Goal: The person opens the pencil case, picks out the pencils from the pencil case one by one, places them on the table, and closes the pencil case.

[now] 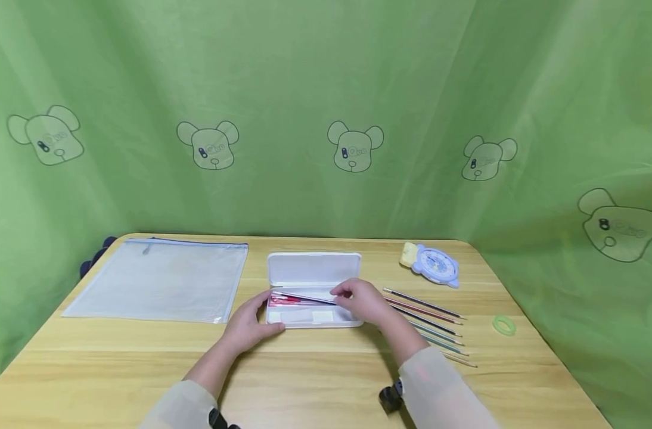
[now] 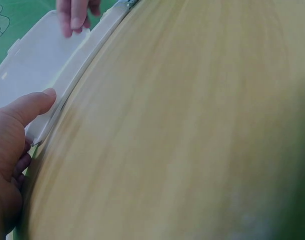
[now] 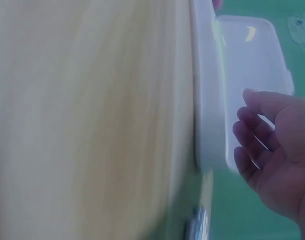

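Observation:
An opened white pencil case [image 1: 314, 269] stands in the middle of the table, its lid raised at the back. My left hand [image 1: 247, 325] holds its left end, thumb along the front side and fingers around the end; the thumb [image 2: 42, 102] shows at the rim in the left wrist view. Inside lie a dark pencil [image 1: 304, 297], slanting across the tray, and red-and-white items [image 1: 284, 300]. My right hand [image 1: 361, 301] hovers over the case's right half with loosely bent fingers. In the right wrist view, nothing shows between that hand's thumb and fingers [image 3: 250, 131].
Several pencils [image 1: 432, 316] lie in a slanting row right of the case, partly behind the right forearm. Behind them are a blue clock-shaped thing [image 1: 437, 266] and a yellow block [image 1: 409, 254]. A green ring [image 1: 504, 325] lies far right, a clear zip pouch [image 1: 160, 283] on the left.

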### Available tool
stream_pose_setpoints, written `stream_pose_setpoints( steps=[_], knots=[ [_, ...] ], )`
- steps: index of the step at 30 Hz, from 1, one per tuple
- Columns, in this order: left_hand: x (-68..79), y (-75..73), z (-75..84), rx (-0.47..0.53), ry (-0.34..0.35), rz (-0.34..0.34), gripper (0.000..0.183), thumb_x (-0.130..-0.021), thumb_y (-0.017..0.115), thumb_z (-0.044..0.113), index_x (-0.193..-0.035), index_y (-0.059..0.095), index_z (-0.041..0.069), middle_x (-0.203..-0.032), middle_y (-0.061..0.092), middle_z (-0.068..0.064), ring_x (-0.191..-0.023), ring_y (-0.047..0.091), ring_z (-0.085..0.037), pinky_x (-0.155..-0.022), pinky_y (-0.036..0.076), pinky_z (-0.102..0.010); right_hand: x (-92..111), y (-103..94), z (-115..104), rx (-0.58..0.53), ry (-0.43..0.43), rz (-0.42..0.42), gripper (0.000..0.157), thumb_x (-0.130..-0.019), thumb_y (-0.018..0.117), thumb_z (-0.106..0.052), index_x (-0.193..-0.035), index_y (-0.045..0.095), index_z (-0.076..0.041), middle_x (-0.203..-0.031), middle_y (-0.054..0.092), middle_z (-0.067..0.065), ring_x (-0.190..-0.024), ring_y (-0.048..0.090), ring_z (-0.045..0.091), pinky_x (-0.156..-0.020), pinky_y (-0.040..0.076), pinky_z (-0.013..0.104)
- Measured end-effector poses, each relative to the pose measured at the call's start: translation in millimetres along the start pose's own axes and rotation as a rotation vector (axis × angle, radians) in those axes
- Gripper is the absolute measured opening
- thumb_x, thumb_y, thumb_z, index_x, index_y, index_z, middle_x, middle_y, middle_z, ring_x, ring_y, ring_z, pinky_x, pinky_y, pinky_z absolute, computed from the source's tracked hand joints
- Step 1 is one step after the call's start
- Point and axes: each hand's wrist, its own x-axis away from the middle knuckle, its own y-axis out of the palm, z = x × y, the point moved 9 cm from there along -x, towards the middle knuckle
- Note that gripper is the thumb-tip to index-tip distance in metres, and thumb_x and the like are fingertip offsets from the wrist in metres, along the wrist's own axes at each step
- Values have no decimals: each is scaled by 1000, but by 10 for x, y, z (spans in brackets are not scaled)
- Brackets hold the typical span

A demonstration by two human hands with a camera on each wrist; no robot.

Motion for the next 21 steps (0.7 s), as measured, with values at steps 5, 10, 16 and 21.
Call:
stream_pose_setpoints(
  steps=[5, 10, 16, 21],
  knots=[
    [2, -3, -2, 5, 1, 0, 88, -74, 84, 34, -146, 43, 4, -148, 48, -18, -139, 42, -38, -118, 33, -52, -159, 167, -115, 18, 9, -32, 14, -90, 68, -12, -101, 75, -10, -91, 69, 0, -86, 58, 11, -85, 53, 33],
    [6, -8, 3, 11, 0, -1, 88, -74, 83, 34, -146, 43, 4, -148, 48, -18, -139, 42, -38, -118, 33, -53, -261, 311, -175, 23, 20, -77, 15, -89, 70, -13, -102, 75, -9, -91, 70, 1, -87, 59, 11, -87, 53, 33],
    [6, -15, 21, 13, 2, 0, 87, -74, 83, 33, -146, 44, 4, -148, 48, -18, -139, 42, -39, -118, 33, -53, -339, 408, -185, 81, 13, -105, 14, -88, 70, -12, -101, 75, -8, -93, 72, 2, -89, 62, 13, -90, 53, 34],
    [4, -16, 13, 14, 1, 3, 87, -74, 83, 34, -146, 44, 5, -148, 48, -19, -139, 42, -39, -117, 33, -53, -357, 425, -188, 92, 26, -112, 14, -89, 69, -12, -101, 76, -10, -97, 74, 3, -95, 65, 18, -96, 53, 39]
  ],
)
